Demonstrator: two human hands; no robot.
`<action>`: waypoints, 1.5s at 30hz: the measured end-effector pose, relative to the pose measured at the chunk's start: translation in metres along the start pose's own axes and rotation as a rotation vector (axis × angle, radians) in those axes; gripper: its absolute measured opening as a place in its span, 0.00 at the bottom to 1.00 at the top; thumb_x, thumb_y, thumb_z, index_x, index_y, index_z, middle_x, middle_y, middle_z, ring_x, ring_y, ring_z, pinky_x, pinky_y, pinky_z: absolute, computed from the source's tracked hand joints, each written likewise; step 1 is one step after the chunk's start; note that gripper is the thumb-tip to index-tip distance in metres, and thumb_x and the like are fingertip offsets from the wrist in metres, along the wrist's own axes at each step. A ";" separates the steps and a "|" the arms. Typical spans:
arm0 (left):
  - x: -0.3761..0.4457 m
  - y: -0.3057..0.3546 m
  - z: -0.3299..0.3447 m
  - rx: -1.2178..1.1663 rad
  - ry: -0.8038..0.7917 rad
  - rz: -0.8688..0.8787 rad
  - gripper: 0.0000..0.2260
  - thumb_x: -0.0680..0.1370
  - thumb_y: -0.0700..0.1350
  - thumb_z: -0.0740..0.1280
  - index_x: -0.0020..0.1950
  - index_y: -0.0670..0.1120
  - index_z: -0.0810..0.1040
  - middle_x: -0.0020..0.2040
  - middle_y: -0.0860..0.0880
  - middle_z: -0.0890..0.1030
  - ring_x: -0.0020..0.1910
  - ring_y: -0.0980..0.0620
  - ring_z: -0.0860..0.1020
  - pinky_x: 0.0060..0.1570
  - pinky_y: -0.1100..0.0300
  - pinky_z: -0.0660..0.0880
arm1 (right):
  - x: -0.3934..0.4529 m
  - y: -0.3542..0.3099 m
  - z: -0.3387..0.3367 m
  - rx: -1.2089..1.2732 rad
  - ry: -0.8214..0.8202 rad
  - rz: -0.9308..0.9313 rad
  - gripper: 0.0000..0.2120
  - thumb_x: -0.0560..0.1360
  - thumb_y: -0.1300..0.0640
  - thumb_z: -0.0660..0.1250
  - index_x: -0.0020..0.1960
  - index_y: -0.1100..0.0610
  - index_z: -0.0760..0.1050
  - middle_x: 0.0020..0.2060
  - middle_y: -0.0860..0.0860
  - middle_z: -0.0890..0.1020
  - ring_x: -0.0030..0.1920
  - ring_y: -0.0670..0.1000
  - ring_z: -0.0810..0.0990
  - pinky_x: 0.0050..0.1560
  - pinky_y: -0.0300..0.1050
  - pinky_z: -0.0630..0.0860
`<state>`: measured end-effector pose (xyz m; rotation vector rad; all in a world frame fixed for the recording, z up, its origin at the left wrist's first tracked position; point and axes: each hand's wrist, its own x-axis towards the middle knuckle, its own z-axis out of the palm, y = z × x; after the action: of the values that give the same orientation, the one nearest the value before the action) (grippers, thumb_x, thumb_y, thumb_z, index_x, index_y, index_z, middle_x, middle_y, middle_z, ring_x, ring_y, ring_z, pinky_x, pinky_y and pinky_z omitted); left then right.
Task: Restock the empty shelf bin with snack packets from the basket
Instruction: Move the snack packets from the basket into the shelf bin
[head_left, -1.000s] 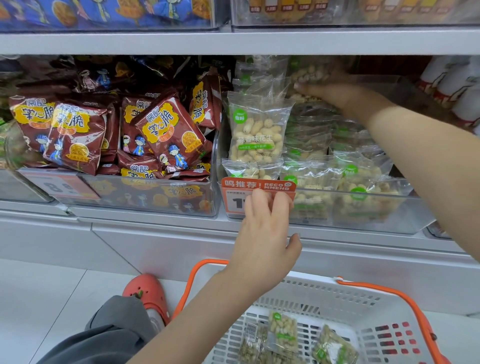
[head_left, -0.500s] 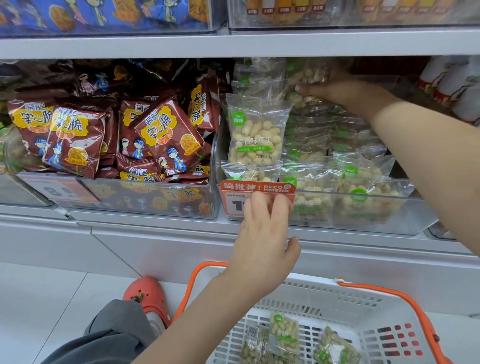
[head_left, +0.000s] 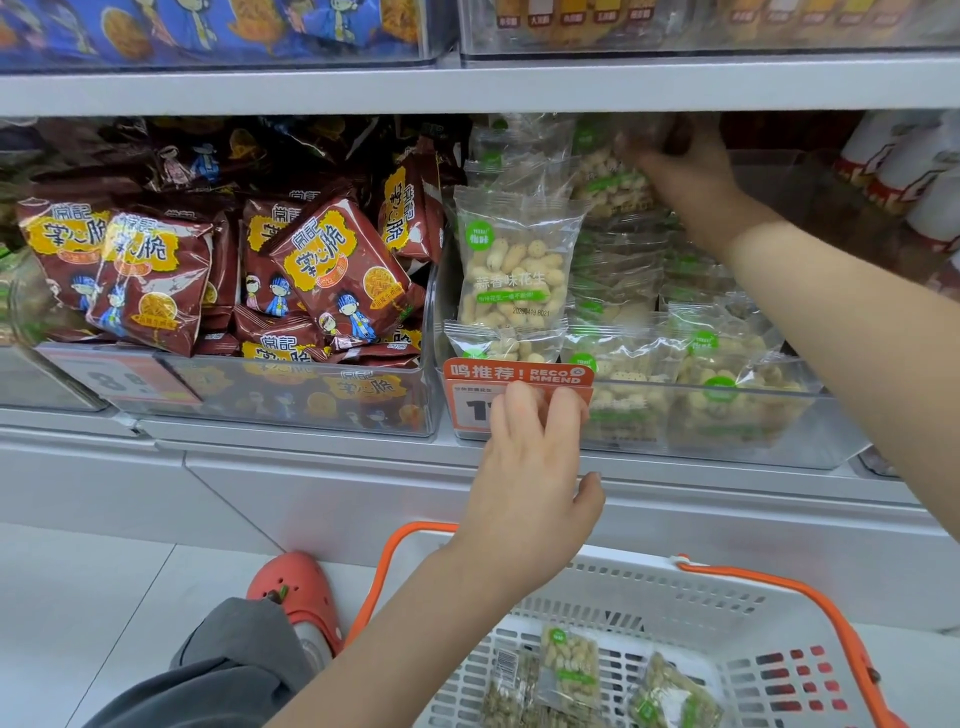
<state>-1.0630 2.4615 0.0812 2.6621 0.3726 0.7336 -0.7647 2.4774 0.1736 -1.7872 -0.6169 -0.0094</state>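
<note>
Reaching deep into the clear shelf bin (head_left: 810, 415), the right hand (head_left: 691, 171) is up near the underside of the shelf above, its fingers curled round a clear peanut packet (head_left: 610, 179) at the top rear of the pile. The bin is already heaped with such snack packets, one standing upright at the front left (head_left: 514, 270). The left hand (head_left: 530, 478) holds nothing; its straight fingers rest against the orange price tag (head_left: 517, 375) on the bin's front wall, thumb spread out to the side. Below, on the floor, a white basket (head_left: 753, 629) with orange handles holds a few more packets (head_left: 569, 667). Brown snack bags (head_left: 332, 270) fill the neighbouring bin to the left, and an orange clog (head_left: 298, 587) shows beside a grey trouser leg.
</note>
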 end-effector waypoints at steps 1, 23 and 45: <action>0.000 0.000 0.000 0.001 -0.005 0.001 0.17 0.68 0.43 0.69 0.52 0.47 0.65 0.50 0.47 0.64 0.47 0.46 0.66 0.45 0.51 0.74 | -0.001 0.003 -0.001 -0.020 0.025 -0.036 0.32 0.69 0.48 0.74 0.67 0.58 0.66 0.59 0.50 0.76 0.60 0.47 0.74 0.61 0.37 0.70; -0.011 -0.004 -0.003 -0.005 -0.150 -0.021 0.15 0.74 0.44 0.67 0.57 0.44 0.68 0.53 0.46 0.67 0.52 0.46 0.66 0.51 0.52 0.69 | -0.097 -0.022 -0.053 -0.005 0.047 -0.053 0.26 0.66 0.48 0.76 0.54 0.55 0.66 0.49 0.50 0.77 0.48 0.45 0.78 0.48 0.36 0.77; -0.210 -0.093 0.199 -0.104 -0.935 -0.967 0.24 0.71 0.57 0.71 0.52 0.37 0.73 0.58 0.37 0.75 0.58 0.39 0.75 0.55 0.50 0.74 | -0.413 0.294 -0.056 -1.111 -0.933 0.568 0.44 0.72 0.36 0.64 0.77 0.55 0.48 0.76 0.55 0.56 0.75 0.56 0.57 0.70 0.55 0.62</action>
<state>-1.1455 2.4221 -0.2088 2.0119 1.1228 -0.7161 -0.9825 2.2097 -0.2026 -3.0030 -0.7820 1.1144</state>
